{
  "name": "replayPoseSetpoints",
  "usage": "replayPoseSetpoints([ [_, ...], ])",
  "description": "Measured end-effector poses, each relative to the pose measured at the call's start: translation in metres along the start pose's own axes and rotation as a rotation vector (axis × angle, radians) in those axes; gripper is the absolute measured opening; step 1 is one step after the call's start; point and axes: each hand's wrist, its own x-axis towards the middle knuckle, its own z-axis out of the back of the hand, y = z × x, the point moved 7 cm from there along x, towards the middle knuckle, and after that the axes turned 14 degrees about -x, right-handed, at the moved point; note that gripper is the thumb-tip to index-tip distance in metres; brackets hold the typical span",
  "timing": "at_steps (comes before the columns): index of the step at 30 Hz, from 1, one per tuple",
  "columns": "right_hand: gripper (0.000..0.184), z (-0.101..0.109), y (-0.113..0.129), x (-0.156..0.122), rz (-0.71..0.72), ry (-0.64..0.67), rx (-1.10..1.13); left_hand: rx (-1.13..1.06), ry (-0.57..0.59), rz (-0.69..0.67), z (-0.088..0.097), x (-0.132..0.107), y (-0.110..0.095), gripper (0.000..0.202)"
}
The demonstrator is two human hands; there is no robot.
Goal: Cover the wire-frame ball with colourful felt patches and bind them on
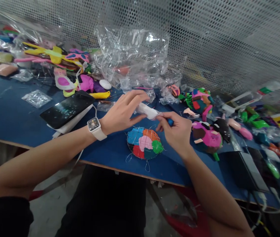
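A packet of white clay (148, 111) in a clear wrapper is held up between my two hands, above the table. My left hand (124, 110), with a watch on its wrist, has its thumb below the packet and its fingers curved over the far end. The near end of the wrapper is pinched between the thumb and fingers of my right hand (178, 130). A small blue lump (170, 121) shows at those fingers; its kind is unclear. Below the hands lies a wire-framed turtle-like shape (145, 143), filled with blue, orange, pink, green, red and teal clay patches.
A dark phone or tablet (67, 108) lies left of my hands, near a yellow serrated tool (100, 95). Clear plastic bags (132, 56) lean on the perforated metal screen (216, 39). Colourful clay figures (207, 136) and a black box (243, 169) stand to the right.
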Motion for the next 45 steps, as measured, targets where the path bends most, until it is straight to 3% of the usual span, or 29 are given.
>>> replayPoseSetpoints([
  [2,0.012,0.001,-0.002,0.001,-0.059,-0.013,0.043,-0.007,-0.062,-0.003,0.001,0.001,-0.006,0.045],
  [5,0.014,-0.003,-0.003,0.002,-0.129,-0.014,0.107,0.024,-0.090,-0.022,-0.003,0.002,-0.015,0.028],
  [8,0.021,-0.010,-0.001,0.003,-0.164,0.004,0.154,0.051,-0.061,-0.041,-0.011,0.003,-0.021,0.014],
  [10,0.028,-0.016,0.000,0.003,-0.172,0.023,0.174,0.051,-0.018,-0.048,-0.018,0.003,-0.023,0.017],
  [16,0.048,-0.020,0.008,0.009,-0.030,0.026,0.121,0.025,0.091,0.061,-0.031,0.006,-0.017,0.025],
  [20,0.056,-0.020,0.013,0.012,0.042,0.033,0.095,-0.009,0.118,0.097,-0.031,0.007,-0.016,0.014],
  [24,0.056,-0.021,0.013,0.011,0.063,0.051,0.131,-0.063,0.140,0.101,-0.028,0.006,-0.018,0.005],
  [30,0.051,-0.022,0.009,0.009,0.082,0.094,0.160,-0.136,0.175,0.114,-0.027,0.006,-0.016,0.018],
  [38,0.022,-0.023,0.014,0.009,0.219,0.167,0.029,-0.103,0.172,0.095,-0.029,0.005,-0.014,0.018],
  [45,0.025,-0.020,0.012,0.011,0.256,0.135,-0.078,-0.028,0.065,0.094,-0.023,0.007,-0.011,0.014],
])
